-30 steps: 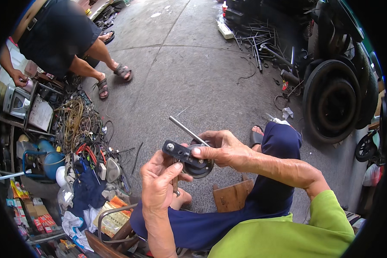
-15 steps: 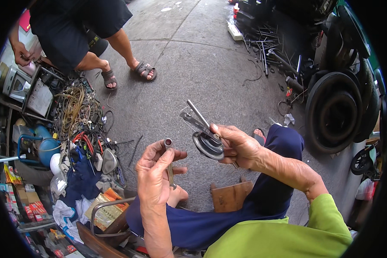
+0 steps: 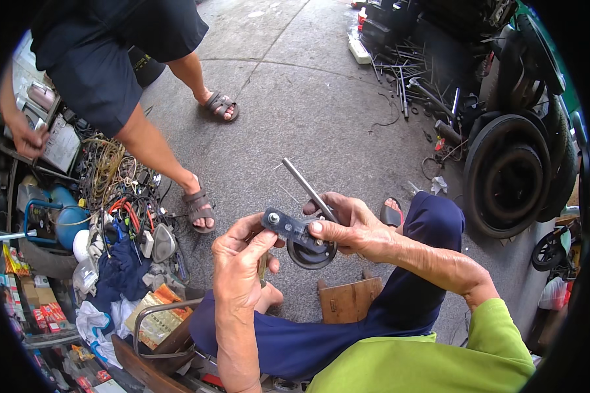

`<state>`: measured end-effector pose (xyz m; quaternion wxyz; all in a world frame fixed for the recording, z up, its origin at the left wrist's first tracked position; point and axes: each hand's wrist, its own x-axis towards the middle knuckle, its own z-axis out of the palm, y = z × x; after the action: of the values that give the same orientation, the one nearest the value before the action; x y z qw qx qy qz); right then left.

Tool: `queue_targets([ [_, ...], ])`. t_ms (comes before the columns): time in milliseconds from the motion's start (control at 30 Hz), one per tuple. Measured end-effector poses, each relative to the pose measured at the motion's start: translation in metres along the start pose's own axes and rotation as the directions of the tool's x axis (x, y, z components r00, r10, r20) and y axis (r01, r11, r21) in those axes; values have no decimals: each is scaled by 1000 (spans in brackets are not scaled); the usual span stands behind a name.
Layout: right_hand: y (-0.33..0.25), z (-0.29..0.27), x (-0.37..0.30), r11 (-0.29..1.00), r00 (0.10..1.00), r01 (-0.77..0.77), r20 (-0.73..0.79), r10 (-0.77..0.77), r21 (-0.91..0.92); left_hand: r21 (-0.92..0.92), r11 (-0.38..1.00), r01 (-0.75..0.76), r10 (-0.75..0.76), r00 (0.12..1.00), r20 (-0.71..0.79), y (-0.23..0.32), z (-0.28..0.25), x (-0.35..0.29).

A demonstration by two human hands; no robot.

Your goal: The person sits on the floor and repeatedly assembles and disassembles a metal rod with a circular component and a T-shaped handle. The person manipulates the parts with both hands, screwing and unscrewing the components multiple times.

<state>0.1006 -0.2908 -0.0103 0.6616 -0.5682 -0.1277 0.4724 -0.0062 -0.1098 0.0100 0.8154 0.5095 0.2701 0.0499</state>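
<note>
Both my hands are closed on a black disc-shaped vehicle horn (image 3: 312,257) with a flat dark bracket (image 3: 294,229). My left hand (image 3: 237,259) pinches the bracket's far end, just below a nut on a bolt (image 3: 273,218). A metal socket wrench (image 3: 263,266) is also in that hand, mostly hidden by the fingers. My right hand (image 3: 360,229) grips the horn's other side, its thumb pressed on the bracket near the disc. From the same hand a long grey metal rod (image 3: 307,187) sticks up and to the left; its lower end is hidden.
Another person in dark shorts and sandals (image 3: 200,211) stands close at front left. Tangled cables (image 3: 115,164), cloths (image 3: 121,278) and small boxes crowd the left. Tyres (image 3: 508,177) and metal rods (image 3: 403,85) lie right. A small wooden stool (image 3: 351,300) stands below my hands.
My left hand has come over to the bracket and taken hold of its end. The horn has turned and dropped slightly. The other person has stepped nearer with one foot.
</note>
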Motion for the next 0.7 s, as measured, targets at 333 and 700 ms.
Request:
queue_targets([
  [333, 16, -6, 1, 987, 986, 111, -113, -123, -113, -123, 992, -12, 18, 999, 48, -8, 8, -1],
  [700, 15, -7, -8, 975, 972, 165, -145, -187, -151, -26, 987, -157, 159, 981, 110, -12, 23, -3],
])
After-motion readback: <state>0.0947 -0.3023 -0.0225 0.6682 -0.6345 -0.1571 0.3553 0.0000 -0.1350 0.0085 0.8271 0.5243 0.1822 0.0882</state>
